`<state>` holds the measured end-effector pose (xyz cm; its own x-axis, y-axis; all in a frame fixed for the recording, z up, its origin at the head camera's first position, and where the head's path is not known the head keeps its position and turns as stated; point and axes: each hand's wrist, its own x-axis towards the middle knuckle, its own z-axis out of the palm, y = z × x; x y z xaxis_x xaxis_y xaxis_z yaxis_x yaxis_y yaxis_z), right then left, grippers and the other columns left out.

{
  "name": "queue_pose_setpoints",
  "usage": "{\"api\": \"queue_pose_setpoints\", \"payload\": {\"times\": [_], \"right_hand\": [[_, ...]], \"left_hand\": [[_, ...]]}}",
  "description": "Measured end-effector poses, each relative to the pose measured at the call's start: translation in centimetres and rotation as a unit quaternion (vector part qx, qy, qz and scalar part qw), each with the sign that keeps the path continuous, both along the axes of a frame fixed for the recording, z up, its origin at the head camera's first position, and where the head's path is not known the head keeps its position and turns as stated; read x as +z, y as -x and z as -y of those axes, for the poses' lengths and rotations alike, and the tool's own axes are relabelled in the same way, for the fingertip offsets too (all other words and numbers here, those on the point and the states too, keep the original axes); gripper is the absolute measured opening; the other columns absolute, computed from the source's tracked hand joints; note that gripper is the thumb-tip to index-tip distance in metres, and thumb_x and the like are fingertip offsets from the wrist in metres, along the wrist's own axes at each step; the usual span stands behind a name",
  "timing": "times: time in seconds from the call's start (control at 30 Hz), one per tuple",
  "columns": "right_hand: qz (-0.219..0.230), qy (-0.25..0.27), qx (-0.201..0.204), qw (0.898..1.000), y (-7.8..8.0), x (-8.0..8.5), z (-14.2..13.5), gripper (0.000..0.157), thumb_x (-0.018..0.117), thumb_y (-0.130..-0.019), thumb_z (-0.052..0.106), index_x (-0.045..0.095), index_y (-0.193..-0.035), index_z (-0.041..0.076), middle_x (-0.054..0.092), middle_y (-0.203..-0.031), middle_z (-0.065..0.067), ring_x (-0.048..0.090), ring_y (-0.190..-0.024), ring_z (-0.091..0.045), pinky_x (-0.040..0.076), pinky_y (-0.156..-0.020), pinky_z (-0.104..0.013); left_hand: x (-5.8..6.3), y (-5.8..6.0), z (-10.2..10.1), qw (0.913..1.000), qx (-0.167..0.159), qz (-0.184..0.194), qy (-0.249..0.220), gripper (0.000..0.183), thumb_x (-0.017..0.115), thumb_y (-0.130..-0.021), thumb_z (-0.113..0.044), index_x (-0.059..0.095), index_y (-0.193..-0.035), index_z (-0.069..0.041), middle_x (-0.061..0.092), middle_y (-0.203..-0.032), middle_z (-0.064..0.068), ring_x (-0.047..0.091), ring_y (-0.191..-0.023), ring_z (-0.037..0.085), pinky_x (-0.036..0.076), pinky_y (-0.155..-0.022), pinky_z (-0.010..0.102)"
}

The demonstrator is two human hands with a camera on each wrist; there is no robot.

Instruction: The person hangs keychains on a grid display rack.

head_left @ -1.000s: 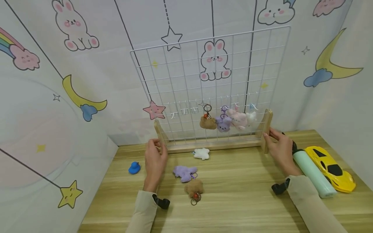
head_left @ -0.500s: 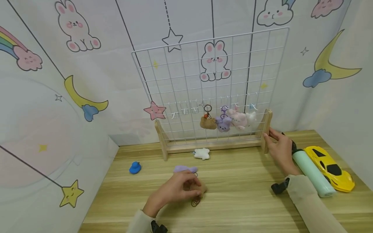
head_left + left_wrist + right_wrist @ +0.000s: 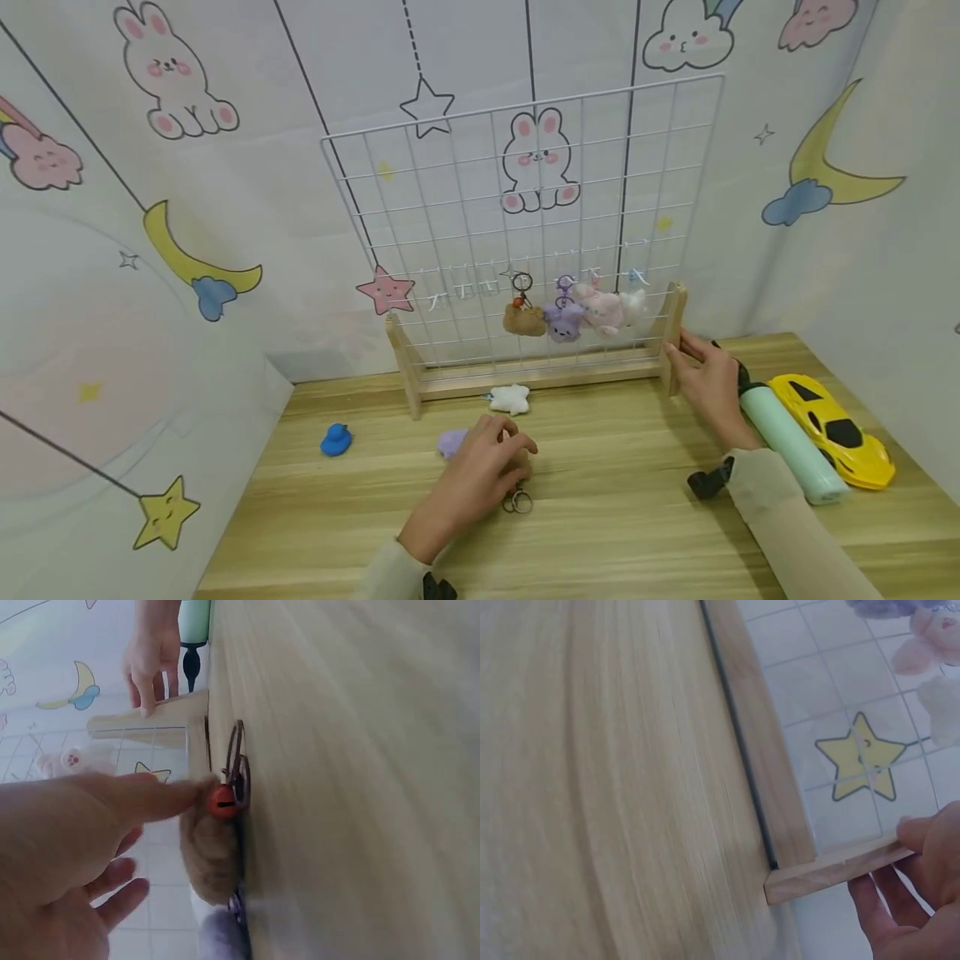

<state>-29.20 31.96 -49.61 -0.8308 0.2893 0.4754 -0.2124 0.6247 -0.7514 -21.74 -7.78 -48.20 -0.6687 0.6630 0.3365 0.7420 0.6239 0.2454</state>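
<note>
My left hand [image 3: 480, 475] bends over a brown plush keychain on the table, hiding most of it in the head view. Its metal rings [image 3: 517, 502] show below the fingers. In the left wrist view the thumb lies at the orange-red bell [image 3: 223, 802] of the brown plush [image 3: 212, 859], which the hand seems to pinch; the other fingertips spread apart. A purple plush keychain [image 3: 451, 443] is partly covered by the same hand. My right hand [image 3: 705, 379] grips the right wooden upright [image 3: 840, 870] of the wire grid rack, thumb on one face, fingers on the other.
On the rack hang brown [image 3: 524, 319], purple [image 3: 563, 322], pink [image 3: 600, 308] and white plush keychains beside bare hooks [image 3: 462, 289]. A white star plush [image 3: 510, 399] lies before it. A blue duck [image 3: 336, 439] sits left; a green cylinder [image 3: 793, 442] and yellow toy car [image 3: 832, 429] lie right.
My left hand left the rack's left upright and came down onto the brown plush keychain, whose rings have shifted slightly right and away. The right hand stays on the right upright.
</note>
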Motion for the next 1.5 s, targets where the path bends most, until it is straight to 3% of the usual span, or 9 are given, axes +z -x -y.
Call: {"api": "queue_pose_setpoints", "payload": {"times": [0.17, 0.3, 0.47, 0.77, 0.87, 1.0, 1.27, 1.37, 1.5], "right_hand": [[0.003, 0.004, 0.002, 1.0, 0.0, 0.2, 0.3, 0.05, 0.072, -0.107, 0.027, 0.063, -0.15, 0.005, 0.072, -0.136, -0.024, 0.072, -0.123, -0.046, 0.04, -0.072, 0.005], [0.008, 0.008, 0.002, 1.0, -0.1, 0.4, 0.2, 0.05, 0.072, -0.107, 0.027, 0.063, -0.15, 0.005, 0.072, -0.137, -0.024, 0.072, -0.124, -0.046, 0.041, -0.073, 0.005], [0.007, 0.009, 0.01, 1.0, -0.2, 0.4, -0.1, 0.05, 0.071, -0.107, 0.026, 0.062, -0.15, 0.003, 0.071, -0.137, -0.025, 0.07, -0.125, -0.047, 0.041, -0.073, 0.005], [0.005, -0.005, 0.001, 1.0, -0.2, 0.1, -0.1, 0.049, 0.071, -0.107, 0.025, 0.062, -0.15, 0.003, 0.071, -0.137, -0.024, 0.069, -0.127, -0.047, 0.038, -0.075, 0.006], [0.003, -0.007, 0.001, 1.0, -0.1, 0.1, -0.1, 0.049, 0.071, -0.107, 0.025, 0.062, -0.15, 0.003, 0.071, -0.136, -0.024, 0.07, -0.126, -0.047, 0.038, -0.075, 0.006], [0.0, -0.006, 0.004, 1.0, -0.1, 0.1, -0.1, 0.049, 0.071, -0.107, 0.024, 0.062, -0.15, 0.002, 0.071, -0.136, -0.025, 0.071, -0.124, -0.047, 0.039, -0.075, 0.006], [0.002, -0.006, 0.001, 1.0, 0.0, 0.2, -0.1, 0.049, 0.072, -0.107, 0.024, 0.063, -0.149, 0.001, 0.071, -0.135, -0.024, 0.07, -0.125, -0.047, 0.039, -0.075, 0.006], [-0.002, -0.009, 0.0, 1.0, 0.1, 0.1, -0.1, 0.049, 0.072, -0.107, 0.024, 0.063, -0.149, 0.001, 0.071, -0.135, -0.024, 0.07, -0.124, -0.047, 0.039, -0.075, 0.006], [0.003, -0.012, -0.006, 1.0, 0.1, 0.0, -0.1, 0.049, 0.072, -0.107, 0.027, 0.063, -0.15, 0.005, 0.072, -0.135, -0.023, 0.07, -0.125, -0.046, 0.04, -0.075, 0.006]], "left_hand": [[1.0, 0.1, 0.3, 0.9987, -0.021, 0.039, 0.024, 0.006, 0.084, -0.096, -0.017, 0.083, -0.101, -0.021, 0.072, -0.101, -0.006, 0.065, -0.094, 0.008, 0.056, -0.082, 0.02], [1.5, 0.0, 0.7, 0.9931, -0.044, 0.091, 0.059, 0.01, 0.088, -0.093, -0.018, 0.087, -0.102, -0.017, 0.076, -0.11, -0.005, 0.066, -0.105, 0.008, 0.058, -0.093, 0.022], [1.4, -0.2, 0.5, 0.9914, -0.049, 0.089, 0.081, 0.015, 0.088, -0.091, -0.014, 0.087, -0.106, -0.012, 0.07, -0.114, -0.001, 0.06, -0.108, 0.012, 0.057, -0.096, 0.025], [0.6, -0.4, -0.3, 0.9934, -0.003, 0.07, 0.091, 0.015, 0.088, -0.092, -0.024, 0.074, -0.088, -0.021, 0.063, -0.104, -0.006, 0.056, -0.093, 0.004, 0.053, -0.08, 0.018], [0.4, -0.2, -0.3, 0.9951, -0.011, 0.073, 0.066, 0.014, 0.086, -0.094, -0.019, 0.075, -0.087, -0.02, 0.069, -0.1, -0.006, 0.061, -0.091, 0.003, 0.054, -0.08, 0.016], [0.4, 0.2, -0.1, 0.9933, -0.013, 0.115, 0.009, 0.004, 0.083, -0.095, -0.014, 0.082, -0.095, -0.017, 0.078, -0.098, -0.006, 0.068, -0.092, 0.001, 0.056, -0.081, 0.015], [2.0, 0.7, 0.6, 0.9859, 0.054, 0.123, -0.099, 0.012, 0.077, -0.101, -0.022, 0.087, -0.105, -0.018, 0.085, -0.101, -0.005, 0.078, -0.091, 0.005, 0.061, -0.079, 0.019], [2.6, 0.8, 0.9, 0.9782, 0.074, 0.127, -0.147, 0.014, 0.075, -0.103, -0.021, 0.086, -0.108, -0.014, 0.085, -0.101, -0.001, 0.081, -0.089, 0.01, 0.061, -0.074, 0.018], [3.3, 0.8, 1.2, 0.9583, 0.102, 0.149, -0.221, 0.017, 0.078, -0.102, -0.023, 0.083, -0.114, -0.013, 0.085, -0.098, 0.001, 0.082, -0.086, 0.013, 0.061, -0.067, 0.018]]}}
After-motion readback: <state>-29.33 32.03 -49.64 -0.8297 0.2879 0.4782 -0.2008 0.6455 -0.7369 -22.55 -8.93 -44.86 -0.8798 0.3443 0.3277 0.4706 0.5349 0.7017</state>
